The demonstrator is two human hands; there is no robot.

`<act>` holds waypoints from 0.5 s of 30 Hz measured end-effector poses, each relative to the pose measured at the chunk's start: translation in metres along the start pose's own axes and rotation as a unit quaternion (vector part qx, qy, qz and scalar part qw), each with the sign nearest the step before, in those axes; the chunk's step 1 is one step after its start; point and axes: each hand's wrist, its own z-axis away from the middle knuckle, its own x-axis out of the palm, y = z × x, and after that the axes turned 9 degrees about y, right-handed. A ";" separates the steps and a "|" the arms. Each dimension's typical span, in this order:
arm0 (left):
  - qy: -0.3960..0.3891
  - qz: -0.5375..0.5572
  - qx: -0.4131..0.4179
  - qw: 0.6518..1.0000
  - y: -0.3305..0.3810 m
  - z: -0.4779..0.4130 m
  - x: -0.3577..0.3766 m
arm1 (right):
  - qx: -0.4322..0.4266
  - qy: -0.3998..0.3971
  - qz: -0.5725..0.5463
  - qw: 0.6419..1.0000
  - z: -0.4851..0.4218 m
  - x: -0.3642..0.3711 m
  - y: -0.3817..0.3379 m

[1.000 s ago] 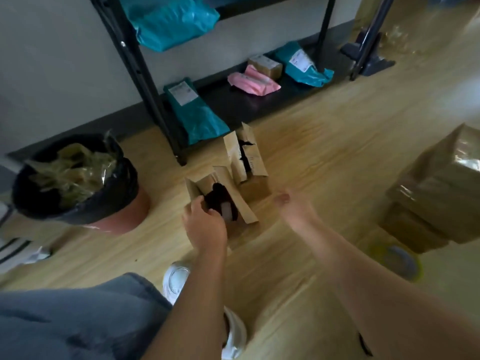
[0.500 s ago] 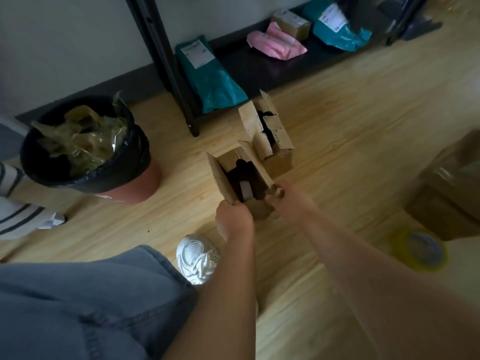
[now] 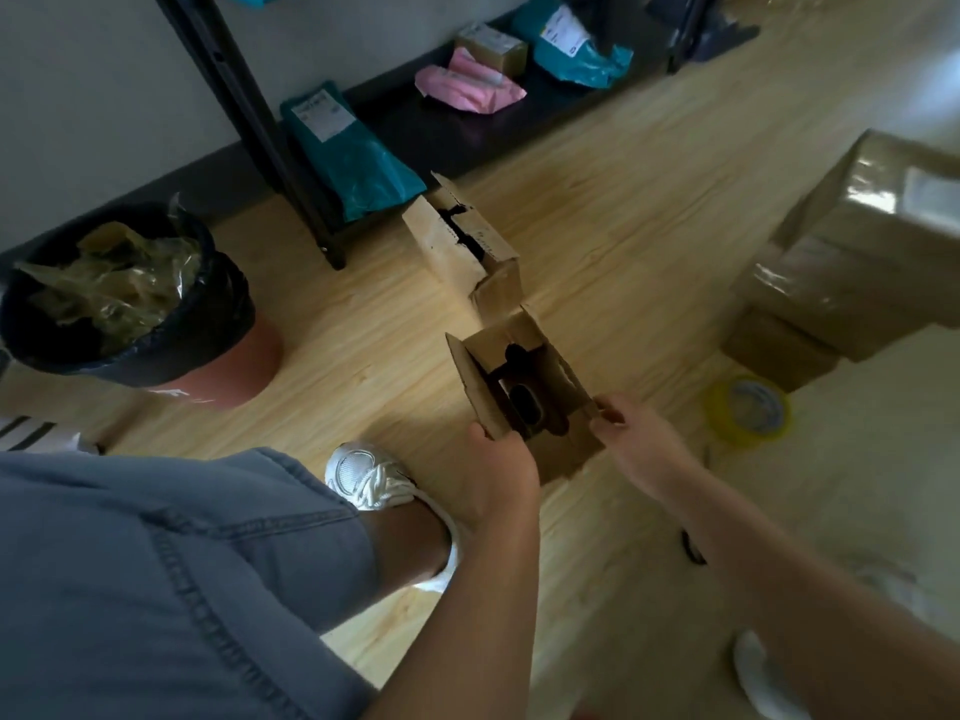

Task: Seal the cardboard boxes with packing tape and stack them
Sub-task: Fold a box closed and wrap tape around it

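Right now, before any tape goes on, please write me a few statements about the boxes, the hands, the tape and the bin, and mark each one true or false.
1. The near box has its top flaps open. True.
2. The right hand holds the tape roll. False: the roll lies on the floor, and this hand pinches the box's right flap.
3. The left hand grips the box's left flap. True.
4. The bin is empty. False: crumpled clear plastic fills it.
5. A second box stands open behind the near one. True.
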 end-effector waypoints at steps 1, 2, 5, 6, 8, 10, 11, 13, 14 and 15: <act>-0.023 -0.005 0.008 1.000 -0.005 0.003 0.003 | 0.016 0.009 -0.004 1.000 0.007 -0.002 0.012; -0.048 -0.012 0.024 0.998 -0.009 0.005 0.004 | 0.034 0.020 -0.014 0.999 0.013 -0.003 0.025; -0.127 0.000 0.046 0.991 -0.016 0.013 0.010 | 0.075 0.071 -0.055 0.993 0.035 -0.010 0.060; -0.149 0.006 0.047 0.988 -0.017 0.016 0.011 | 0.080 0.085 -0.066 0.991 0.041 -0.012 0.068; -0.174 -0.016 0.062 0.983 -0.022 0.023 0.014 | 0.088 0.096 -0.082 0.988 0.049 -0.015 0.081; -0.179 -0.031 0.080 0.980 -0.027 0.026 0.018 | 0.099 0.093 -0.089 0.987 0.052 -0.017 0.084; -0.180 -0.032 0.085 0.979 -0.029 0.026 0.021 | 0.105 0.092 -0.093 0.986 0.051 -0.017 0.086; -0.182 -0.040 0.100 0.977 -0.028 0.025 0.026 | 0.113 0.091 -0.101 0.984 0.051 -0.019 0.089; -0.184 -0.052 0.111 0.975 -0.027 0.025 0.030 | 0.110 0.093 -0.099 0.985 0.052 -0.020 0.089; -0.181 -0.062 0.124 0.974 -0.026 0.023 0.033 | 0.108 0.093 -0.102 0.985 0.051 -0.019 0.090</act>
